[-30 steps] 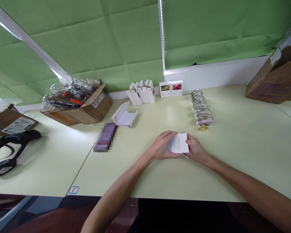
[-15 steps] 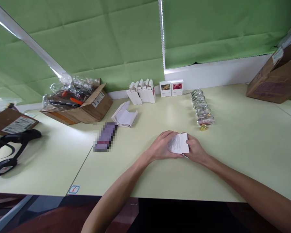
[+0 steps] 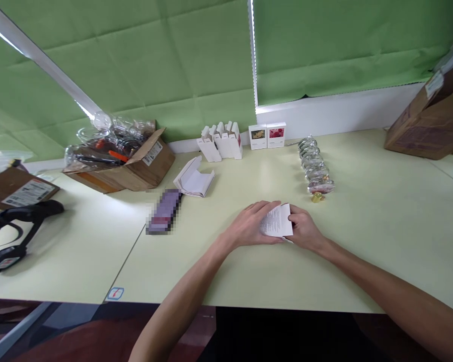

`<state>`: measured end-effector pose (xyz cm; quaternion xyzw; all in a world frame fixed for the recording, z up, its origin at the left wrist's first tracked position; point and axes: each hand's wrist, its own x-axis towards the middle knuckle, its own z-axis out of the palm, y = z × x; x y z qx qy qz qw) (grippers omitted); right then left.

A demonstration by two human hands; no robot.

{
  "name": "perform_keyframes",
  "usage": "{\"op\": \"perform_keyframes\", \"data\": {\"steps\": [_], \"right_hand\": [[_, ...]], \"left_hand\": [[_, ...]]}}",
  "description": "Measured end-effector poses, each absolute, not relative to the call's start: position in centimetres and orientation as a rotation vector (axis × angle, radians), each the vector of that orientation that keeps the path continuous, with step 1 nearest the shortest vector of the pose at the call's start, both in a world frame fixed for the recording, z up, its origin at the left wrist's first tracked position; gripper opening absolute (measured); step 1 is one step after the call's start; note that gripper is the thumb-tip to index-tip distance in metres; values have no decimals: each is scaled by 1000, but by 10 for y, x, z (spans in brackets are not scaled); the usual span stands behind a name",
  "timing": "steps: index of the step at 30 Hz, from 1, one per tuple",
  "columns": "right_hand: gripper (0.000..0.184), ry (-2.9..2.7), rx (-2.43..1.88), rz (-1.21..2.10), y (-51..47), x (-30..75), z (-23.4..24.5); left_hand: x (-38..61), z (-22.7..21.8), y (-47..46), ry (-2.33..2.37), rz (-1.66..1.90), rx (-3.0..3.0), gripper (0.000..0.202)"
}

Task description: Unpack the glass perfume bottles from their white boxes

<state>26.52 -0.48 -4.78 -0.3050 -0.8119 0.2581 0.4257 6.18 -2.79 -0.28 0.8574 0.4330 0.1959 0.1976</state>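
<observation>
A small white box (image 3: pixel 277 221) with fine printed text lies between my two hands, just above the table. My left hand (image 3: pixel 251 224) wraps round its left side, fingers along the far edge and thumb along the near edge. At the box's right end, my right hand (image 3: pixel 304 229) has its fingers bent against the opening, where flaps stick out. The right fingertips are partly hidden by the box. Beyond the hands, a row of silvery foil packets (image 3: pixel 312 163) ends in a small gold piece (image 3: pixel 317 197).
Two finished-looking picture boxes (image 3: pixel 267 137) stand at the wall beside several open white cartons (image 3: pixel 221 143). Folded white paper sheets (image 3: pixel 194 180) and a blurred purple item (image 3: pixel 165 211) lie at left. Cardboard boxes (image 3: pixel 151 161) flank the table; a black device (image 3: pixel 22 226) rests far left.
The white box has tilted slightly in my hands, and my right fingers have shifted a little at its open end. Both hands keep their hold.
</observation>
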Motion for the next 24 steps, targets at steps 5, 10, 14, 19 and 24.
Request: {"op": "perform_keyframes", "data": {"steps": [5,10,14,19,24], "right_hand": [[23,-2062,-775,643,-5,268,-38],[28,-2104,-811,618,-2,272,-27],[21,-2126,-855,651,2,275,-29],[9,-2104,-876,687,12,279,-37],[10,-2124,-879,678,16,280,-36]], "left_hand": [[55,-4,-26,1214,511,2518,82],[49,-7,-22,1248,551,2520,77],[45,-7,-19,1281,521,2503,76],[37,-9,-14,1325,508,2494,73],[33,-7,-12,1380,461,2470,74]]}}
